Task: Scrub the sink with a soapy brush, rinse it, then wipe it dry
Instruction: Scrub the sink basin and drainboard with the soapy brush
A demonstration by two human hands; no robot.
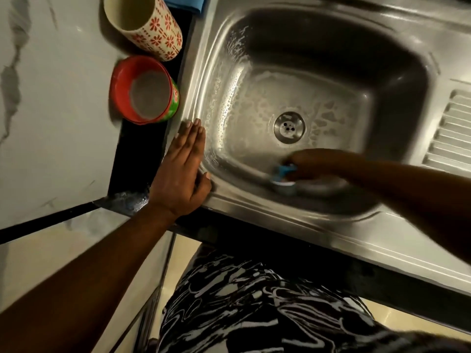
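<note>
The steel sink [397, 80] fills the upper right, its floor and left wall streaked with soap foam around the round drain [289, 127]. My right hand [314, 163] reaches into the basin from the right and grips a blue and white brush [283, 180] against the near wall, just below the drain; both are blurred by motion. My left hand [182, 171] lies flat with straight fingers on the sink's left rim, holding nothing.
On the counter left of the sink stand a cream mug with red flowers [150, 26] and a red bowl [144, 90] with a green side. A ribbed draining board [451, 133] lies at the right. A blue cloth [188, 2] shows at the top edge.
</note>
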